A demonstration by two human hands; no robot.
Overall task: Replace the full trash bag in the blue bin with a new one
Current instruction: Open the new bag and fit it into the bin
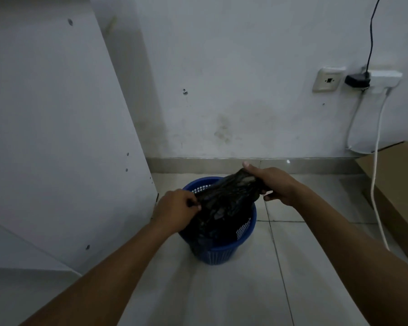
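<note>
My left hand pinches the near edge of the black trash bag — my right hand grips its far edge, thumb on top; the bag hangs between them into the blue bin just below, on the floor

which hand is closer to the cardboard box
Right. The right hand grips the bag above the bin's edge toward the box; the left hand pinches the bag over the bin's opposite edge, farther away.
</note>
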